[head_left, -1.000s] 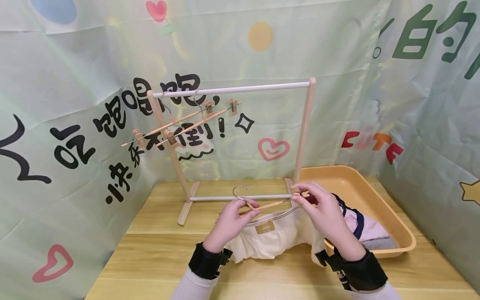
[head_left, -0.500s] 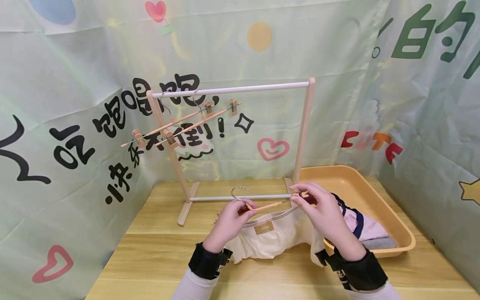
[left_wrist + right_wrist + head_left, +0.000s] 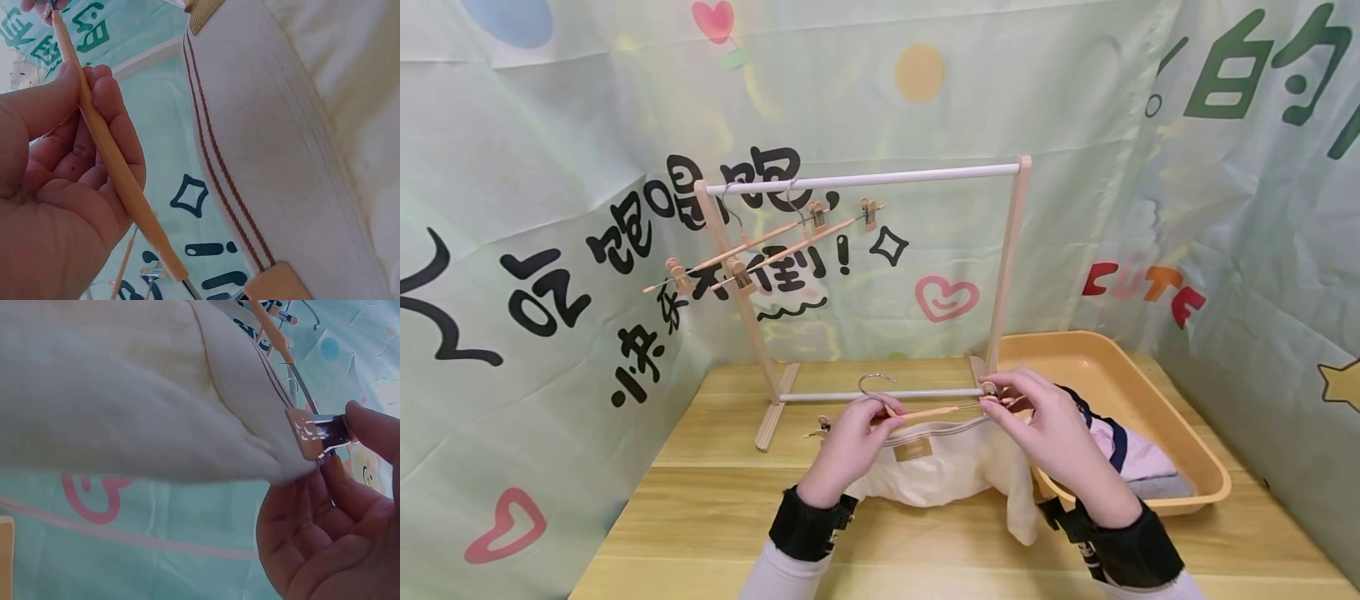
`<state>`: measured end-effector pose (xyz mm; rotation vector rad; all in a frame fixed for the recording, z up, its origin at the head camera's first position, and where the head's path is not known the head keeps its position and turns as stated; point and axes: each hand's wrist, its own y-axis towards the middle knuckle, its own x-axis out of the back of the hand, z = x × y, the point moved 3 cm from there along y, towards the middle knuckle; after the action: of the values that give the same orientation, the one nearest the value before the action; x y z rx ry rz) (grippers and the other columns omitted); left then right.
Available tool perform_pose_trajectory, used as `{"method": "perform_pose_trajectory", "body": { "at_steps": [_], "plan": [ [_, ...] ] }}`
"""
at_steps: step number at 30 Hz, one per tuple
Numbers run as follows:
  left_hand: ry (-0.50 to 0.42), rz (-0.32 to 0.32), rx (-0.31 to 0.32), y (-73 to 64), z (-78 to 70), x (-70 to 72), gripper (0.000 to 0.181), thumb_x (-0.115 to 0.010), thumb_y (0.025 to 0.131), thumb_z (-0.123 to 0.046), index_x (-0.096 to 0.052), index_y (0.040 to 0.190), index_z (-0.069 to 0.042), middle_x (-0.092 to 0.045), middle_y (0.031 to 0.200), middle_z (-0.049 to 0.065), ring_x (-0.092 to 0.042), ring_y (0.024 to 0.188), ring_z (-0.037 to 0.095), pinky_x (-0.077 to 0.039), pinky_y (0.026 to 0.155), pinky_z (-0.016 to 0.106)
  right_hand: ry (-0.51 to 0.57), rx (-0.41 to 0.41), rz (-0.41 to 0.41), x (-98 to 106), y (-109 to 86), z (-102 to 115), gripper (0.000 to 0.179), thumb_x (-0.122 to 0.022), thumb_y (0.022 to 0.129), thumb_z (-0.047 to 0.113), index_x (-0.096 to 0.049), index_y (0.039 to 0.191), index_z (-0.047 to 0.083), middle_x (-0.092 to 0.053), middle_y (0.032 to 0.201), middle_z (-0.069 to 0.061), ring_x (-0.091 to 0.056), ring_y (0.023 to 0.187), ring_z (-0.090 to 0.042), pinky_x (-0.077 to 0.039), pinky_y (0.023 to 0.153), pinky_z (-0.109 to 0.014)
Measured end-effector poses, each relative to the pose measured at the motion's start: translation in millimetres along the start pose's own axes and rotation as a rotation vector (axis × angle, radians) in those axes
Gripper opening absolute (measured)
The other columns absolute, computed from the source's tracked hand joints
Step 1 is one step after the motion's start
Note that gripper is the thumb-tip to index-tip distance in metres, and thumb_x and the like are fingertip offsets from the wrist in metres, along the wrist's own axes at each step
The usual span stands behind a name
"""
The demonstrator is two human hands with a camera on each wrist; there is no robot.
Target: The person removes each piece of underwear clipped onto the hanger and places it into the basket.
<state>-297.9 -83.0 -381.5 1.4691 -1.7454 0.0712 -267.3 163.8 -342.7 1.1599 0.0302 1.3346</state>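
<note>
A clip hanger (image 3: 932, 412) with a wooden bar and metal hook is held level over the table. My left hand (image 3: 853, 442) grips the bar near its middle, thumb on one side and fingers curled round the other in the left wrist view. Cream pants (image 3: 940, 483) hang below, with two brown lines and a tan label on the waistband. One clip (image 3: 278, 284) bites the waistband's left end. At the right end, my right hand (image 3: 1048, 425) pinches the other clip (image 3: 306, 434), whose jaws sit over the waistband corner, with the thumb on its metal part.
A wooden rack (image 3: 1011, 250) with a white rail stands behind the hands. Two clip hangers (image 3: 767, 237) hang at its left end. To the right, an orange tray (image 3: 1213, 475) holds folded pink, navy and grey clothes (image 3: 1138, 454). Printed cloth (image 3: 880, 108) encloses the table.
The pants have risen slightly and straightened, one leg now dangling at the right. The left hand has shifted a little left, showing the left clip. My right fingers have changed position on the right clip.
</note>
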Motion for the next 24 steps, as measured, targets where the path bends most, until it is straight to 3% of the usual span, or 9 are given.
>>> {"method": "perform_pose_trajectory", "body": {
  "at_steps": [13, 24],
  "plan": [
    [0.113, -0.015, -0.065, -4.9, -9.4, 8.8, 0.007, -0.062, 0.091, -0.018, -0.066, 0.094, -0.012, -0.066, 0.091, 0.001, -0.055, 0.084, 0.01, -0.053, 0.073, 0.034, -0.068, 0.019, 0.034, 0, -2.9, 4, 0.023, -0.071, 0.084, 0.026, -0.066, 0.106, 0.021, -0.064, 0.09, 0.009, -0.059, 0.081, -0.005, -0.054, 0.059, -0.032],
    [0.131, -0.012, -0.085, -6.8, -12.2, 12.0, 0.007, -0.062, 0.091, -0.015, -0.066, 0.095, -0.011, -0.065, 0.092, 0.002, -0.055, 0.083, 0.01, -0.054, 0.071, 0.034, -0.108, 0.085, -0.029, -2, -2.7, 8, 0.019, -0.073, 0.082, 0.018, -0.067, 0.1, 0.018, -0.06, 0.083, 0.008, -0.053, 0.074, -0.006, -0.049, 0.058, -0.032]
  ]
}}
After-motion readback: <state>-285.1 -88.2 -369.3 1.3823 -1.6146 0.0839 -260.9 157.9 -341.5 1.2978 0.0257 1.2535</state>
